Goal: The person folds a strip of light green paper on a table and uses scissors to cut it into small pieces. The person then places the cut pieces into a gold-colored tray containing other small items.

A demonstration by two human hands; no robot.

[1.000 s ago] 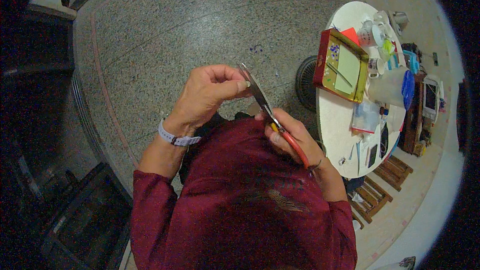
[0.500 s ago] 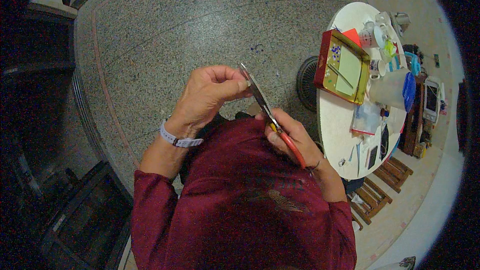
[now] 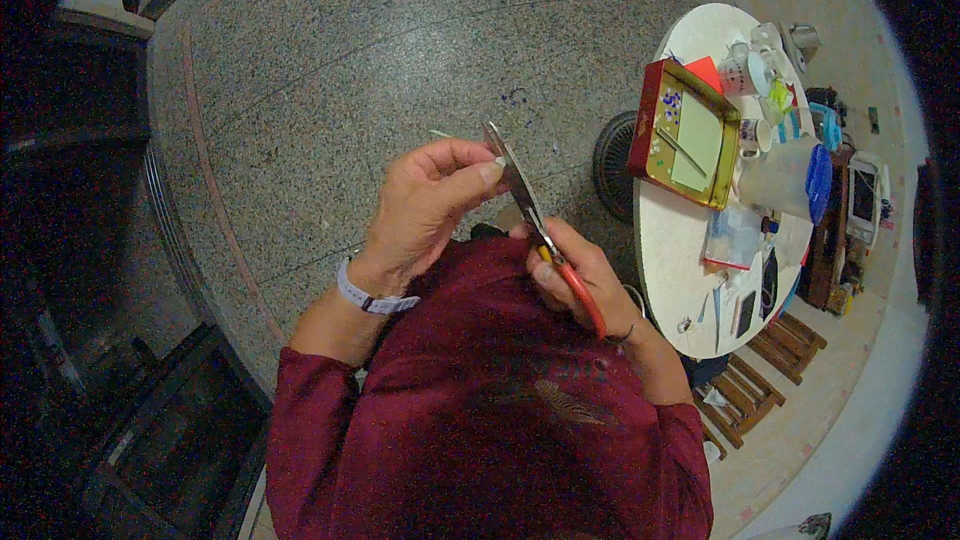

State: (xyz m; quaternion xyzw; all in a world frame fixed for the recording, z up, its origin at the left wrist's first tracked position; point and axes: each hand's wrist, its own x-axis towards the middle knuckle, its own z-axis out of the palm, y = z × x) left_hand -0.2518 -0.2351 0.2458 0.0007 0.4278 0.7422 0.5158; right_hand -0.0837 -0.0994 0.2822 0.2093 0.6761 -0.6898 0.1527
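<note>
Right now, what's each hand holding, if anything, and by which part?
Right hand: scissors, by the red grip. Left hand: closed in a pinch; whether on the pale strip is unclear.

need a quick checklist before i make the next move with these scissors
1. Right hand wrapped around the handles of the scissors: ok.
2. Left hand pinching, thumb and finger together: ok.
3. Pale green sliver firmly gripped: cannot tell; it shows just beyond the left hand.
4. Left thumb well away from the blades: not ok; its tip is right beside them.
5. Blades fully shut: cannot tell at this size.
6. Open tin set well back from the edge of the table: not ok; it sits right there.
</note>
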